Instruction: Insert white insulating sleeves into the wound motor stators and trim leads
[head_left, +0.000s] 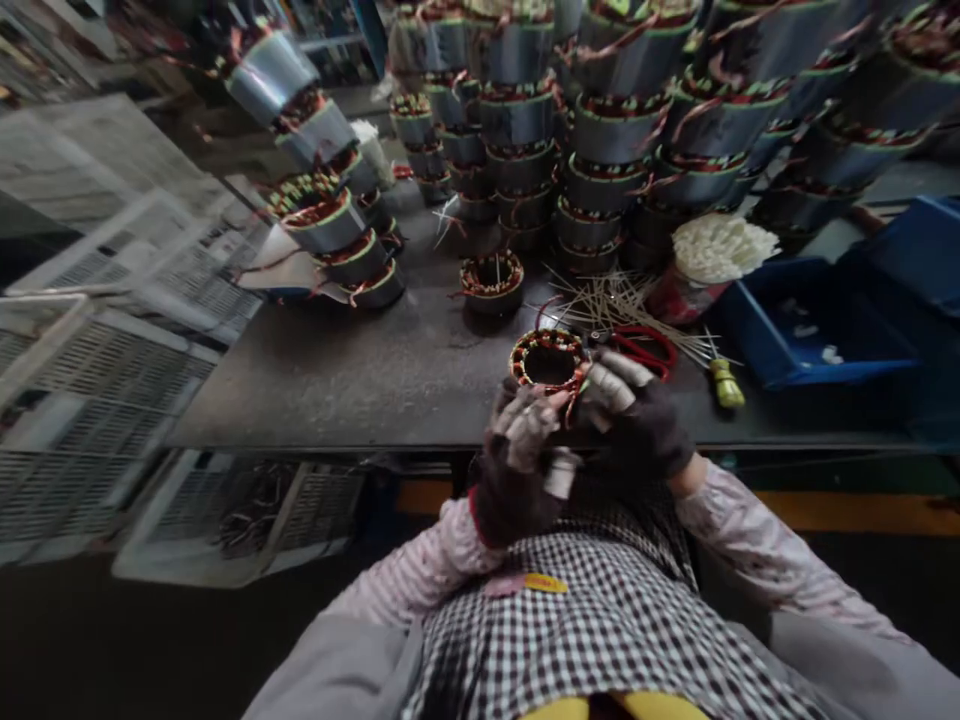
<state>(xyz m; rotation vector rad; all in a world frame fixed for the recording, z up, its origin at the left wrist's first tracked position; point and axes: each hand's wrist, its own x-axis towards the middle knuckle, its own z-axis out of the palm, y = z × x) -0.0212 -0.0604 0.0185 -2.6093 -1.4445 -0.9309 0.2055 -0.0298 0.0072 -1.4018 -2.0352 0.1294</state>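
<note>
A motor stator (553, 342), a ring wound with copper wire, sits near the front edge of the workbench. My left hand (521, 465), in a dark glove with wrapped fingertips, is curled closed at its near left rim. Gloved and taped likewise, my right hand (637, 415) has its fingers bent against the stator's right side, where red lead wires come out. The exact grip of the fingertips is partly hidden. Red-handled scissors (651, 350) lie just beyond the right hand.
Stacked stators (517, 165) line the back of the bench (337, 390); another single stator (491, 282) stands ahead. Right are loose thin sticks (611, 300), a bundle of white tubes (724, 248), a yellow-handled tool (725, 385) and a blue bin (832, 375). White crates (97, 400) stand left.
</note>
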